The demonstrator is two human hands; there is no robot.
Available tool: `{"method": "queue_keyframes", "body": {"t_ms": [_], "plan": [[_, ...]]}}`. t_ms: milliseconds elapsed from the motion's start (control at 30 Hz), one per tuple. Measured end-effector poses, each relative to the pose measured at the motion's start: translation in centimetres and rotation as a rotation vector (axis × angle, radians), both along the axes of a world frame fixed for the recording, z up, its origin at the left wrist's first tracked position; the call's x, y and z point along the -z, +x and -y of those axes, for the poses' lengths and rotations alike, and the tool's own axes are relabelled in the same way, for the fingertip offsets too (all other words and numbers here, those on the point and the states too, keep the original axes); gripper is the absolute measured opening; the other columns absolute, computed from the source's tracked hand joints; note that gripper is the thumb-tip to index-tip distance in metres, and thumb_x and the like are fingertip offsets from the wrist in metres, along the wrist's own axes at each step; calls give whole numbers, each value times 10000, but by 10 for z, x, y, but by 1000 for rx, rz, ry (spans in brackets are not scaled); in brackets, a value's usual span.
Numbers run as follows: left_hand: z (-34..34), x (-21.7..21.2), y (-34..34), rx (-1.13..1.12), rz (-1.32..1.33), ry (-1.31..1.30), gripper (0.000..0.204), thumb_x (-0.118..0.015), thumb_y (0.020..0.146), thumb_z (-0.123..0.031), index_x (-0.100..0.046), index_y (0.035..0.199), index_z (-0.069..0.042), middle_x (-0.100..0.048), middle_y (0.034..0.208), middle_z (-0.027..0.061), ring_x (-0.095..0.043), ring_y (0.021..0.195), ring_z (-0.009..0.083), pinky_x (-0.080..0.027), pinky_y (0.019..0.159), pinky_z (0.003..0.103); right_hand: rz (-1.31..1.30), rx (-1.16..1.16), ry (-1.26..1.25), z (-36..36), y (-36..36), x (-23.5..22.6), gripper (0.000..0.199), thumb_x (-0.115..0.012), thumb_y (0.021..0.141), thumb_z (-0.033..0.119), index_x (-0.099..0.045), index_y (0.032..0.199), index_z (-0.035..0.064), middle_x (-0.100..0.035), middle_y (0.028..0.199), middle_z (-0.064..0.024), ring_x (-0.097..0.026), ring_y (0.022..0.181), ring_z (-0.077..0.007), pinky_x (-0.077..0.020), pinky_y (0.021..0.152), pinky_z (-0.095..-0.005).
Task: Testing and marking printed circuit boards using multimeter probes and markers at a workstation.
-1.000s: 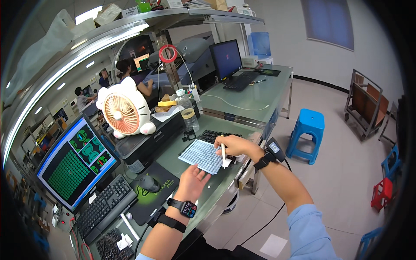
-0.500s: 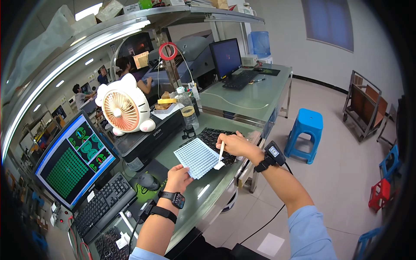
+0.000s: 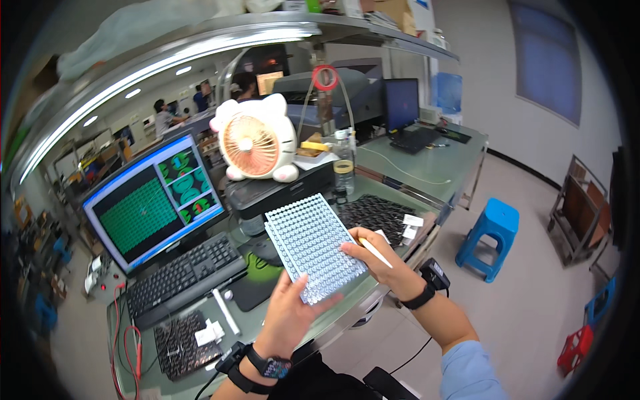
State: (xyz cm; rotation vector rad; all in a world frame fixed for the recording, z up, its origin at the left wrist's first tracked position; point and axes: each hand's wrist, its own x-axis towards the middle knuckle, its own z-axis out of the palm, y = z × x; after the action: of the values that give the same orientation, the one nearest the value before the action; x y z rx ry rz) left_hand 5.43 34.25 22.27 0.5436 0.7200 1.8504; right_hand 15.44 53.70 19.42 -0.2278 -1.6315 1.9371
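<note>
A pale blue-white panel (image 3: 313,243) covered with rows of small round units is held tilted above the bench. My left hand (image 3: 287,320) is closed on its lower left corner, thumb on the face and some fingers beneath. At the right edge, my right hand (image 3: 390,270) presses its thumb on the panel and also holds a slim white pen (image 3: 377,253). That pen points away from the panel, toward the lower right. Behind the panel, a black patterned sheet (image 3: 370,215) lies on the bench, with white labels (image 3: 412,221) at its right end.
To the left stand a monitor (image 3: 143,207) showing a green grid, a keyboard (image 3: 187,270) and a mouse (image 3: 268,251). A cat-shaped fan (image 3: 257,140) sits on a black printer (image 3: 280,193). Another black sheet (image 3: 177,343) lies nearer. A blue stool (image 3: 490,237) stands right.
The view has swung left. My right hand has moved the pen off the labels by the panel's edge and now grips that edge. The panel is raised closer, and labels now lie on the black sheet.
</note>
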Motion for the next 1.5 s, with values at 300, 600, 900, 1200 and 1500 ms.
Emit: {"method": "queue_keyframes", "body": {"t_ms": [300,600,900,1200,1500], "plan": [[100,32,8,-188,-16,36,415,-419,1018,-143,-301,1407,-56,-439,1407,139,-496,1269,308,-451,1069,499,54,14,130,88,-21,-7,208,-657,932,182,-595,1051,24,-626,844,18,-540,736,-19,-453,628,-189],[146,51,-17,-315,102,98,380,-338,1052,-211,-311,1401,-63,-448,1396,128,-494,1268,289,-458,1055,493,-83,295,413,137,-39,-36,137,-640,935,141,-579,969,23,-624,825,-15,-532,642,-40,-435,513,-190],[147,63,-20,-296,169,155,380,-335,1059,-253,-332,1399,-82,-473,1367,92,-513,1245,240,-464,1047,410,-10,165,1600,202,-57,-37,453,-786,715,402,-619,989,83,-694,1047,-35,-594,707,-219,-484,605,-326],[154,63,-23,-239,156,186,435,-328,1053,-290,-279,1431,-81,-437,1408,131,-492,1279,267,-459,1063,480,-22,336,1470,186,-65,-31,512,-837,684,301,-604,1077,69,-612,1270,-122,-591,1019,-286,-445,841,-385],[159,66,-23,-250,151,230,451,-348,1046,-284,-238,1452,-120,-412,1431,146,-495,1275,319,-471,1032,531,11,264,776,175,-55,-19,580,-831,745,322,-561,1162,22,-628,1231,-155,-620,1047,-239,-469,888,-367]]}}
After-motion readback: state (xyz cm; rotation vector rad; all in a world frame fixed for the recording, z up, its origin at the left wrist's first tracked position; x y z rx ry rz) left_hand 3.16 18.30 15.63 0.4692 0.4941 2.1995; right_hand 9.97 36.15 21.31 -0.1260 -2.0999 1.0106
